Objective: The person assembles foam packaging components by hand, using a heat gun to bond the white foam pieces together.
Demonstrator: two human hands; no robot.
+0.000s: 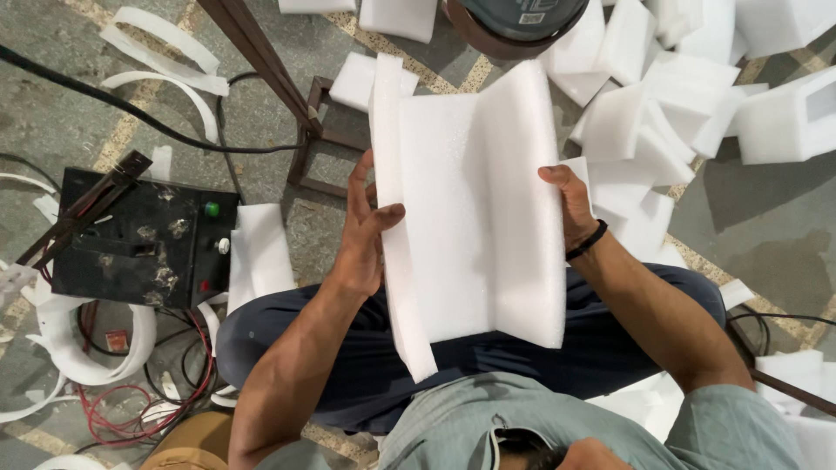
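White foam sheet [475,209], side edges between left hand [361,231] and right hand [570,204].

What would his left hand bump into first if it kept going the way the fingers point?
The left hand points up the picture along the white foam sheet it grips. Straight on, it would probably meet the dark metal frame on the floor, though depth is unclear.
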